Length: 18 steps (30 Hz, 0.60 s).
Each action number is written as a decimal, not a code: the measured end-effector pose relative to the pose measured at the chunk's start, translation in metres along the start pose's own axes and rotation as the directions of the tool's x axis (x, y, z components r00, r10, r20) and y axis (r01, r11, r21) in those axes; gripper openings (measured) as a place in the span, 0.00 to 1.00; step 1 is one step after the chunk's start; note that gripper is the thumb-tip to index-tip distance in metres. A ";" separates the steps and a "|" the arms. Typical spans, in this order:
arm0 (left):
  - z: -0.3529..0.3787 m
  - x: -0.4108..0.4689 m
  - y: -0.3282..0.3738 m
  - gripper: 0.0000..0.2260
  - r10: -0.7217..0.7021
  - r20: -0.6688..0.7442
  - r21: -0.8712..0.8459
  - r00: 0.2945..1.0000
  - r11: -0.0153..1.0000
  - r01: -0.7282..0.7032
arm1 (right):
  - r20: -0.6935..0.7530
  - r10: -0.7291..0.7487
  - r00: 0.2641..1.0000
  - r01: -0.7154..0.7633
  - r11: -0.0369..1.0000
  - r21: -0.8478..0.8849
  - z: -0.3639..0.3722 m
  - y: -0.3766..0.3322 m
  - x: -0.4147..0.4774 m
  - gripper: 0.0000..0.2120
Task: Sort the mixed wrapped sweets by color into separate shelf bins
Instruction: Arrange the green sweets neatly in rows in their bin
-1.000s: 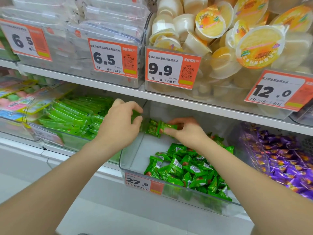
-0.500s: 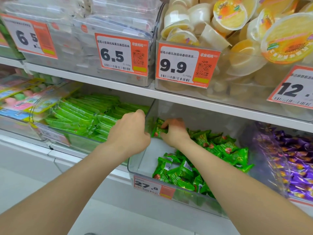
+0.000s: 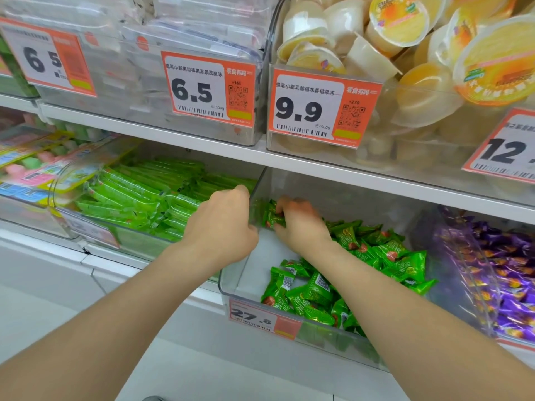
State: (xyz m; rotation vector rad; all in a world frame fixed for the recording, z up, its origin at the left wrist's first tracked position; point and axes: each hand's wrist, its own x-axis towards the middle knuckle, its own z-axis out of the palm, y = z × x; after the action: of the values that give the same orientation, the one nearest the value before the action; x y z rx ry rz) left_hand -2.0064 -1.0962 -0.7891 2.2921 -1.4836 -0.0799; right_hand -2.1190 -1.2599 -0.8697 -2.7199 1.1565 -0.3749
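Observation:
Green wrapped sweets (image 3: 385, 256) lie heaped in the clear middle bin (image 3: 231, 287) on the lower shelf. At the bin's back left corner, my right hand (image 3: 301, 227) grips a few green sweets (image 3: 270, 217). My left hand (image 3: 223, 224) is in the neighbouring bin of long green bars (image 3: 127, 195), curled against the clear wall between the two bins. Its fingertips are hidden, so I cannot see what they hold. Purple wrapped sweets (image 3: 509, 273) fill the bin on the right.
The upper shelf (image 3: 202, 143) overhangs both hands closely. It carries bins of clear packs (image 3: 185, 33) and yellow jelly cups (image 3: 405, 53) with orange price tags. Pastel packs (image 3: 26, 166) lie at far left. A 27.8 tag (image 3: 260, 319) is on the middle bin's front.
Both hands have moved deeper toward the bin's back left corner. My left hand has curled up against the dividing wall. My right hand still holds green sweets. The view has moved closer.

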 end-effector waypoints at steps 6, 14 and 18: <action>0.001 0.000 -0.002 0.06 0.015 -0.024 0.002 1.000 1.000 -0.015 | -0.009 -0.009 1.000 0.008 0.995 -0.096 -0.007 0.000 -0.003 0.23; -0.001 0.000 -0.001 0.05 0.010 -0.038 0.005 0.999 1.000 -0.010 | -0.006 -0.022 1.000 0.021 0.994 -0.107 -0.015 0.000 -0.009 0.22; -0.002 -0.005 0.005 0.14 0.038 -0.078 0.057 0.996 0.998 -0.034 | -0.040 -0.054 0.998 0.051 0.996 -0.071 -0.029 0.000 -0.009 0.13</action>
State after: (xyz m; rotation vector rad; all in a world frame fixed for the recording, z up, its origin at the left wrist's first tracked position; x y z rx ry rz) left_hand -2.0124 -1.0932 -0.7862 2.2830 -1.5041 0.0630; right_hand -2.1338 -1.2544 -0.8432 -2.8205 1.1311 -0.4084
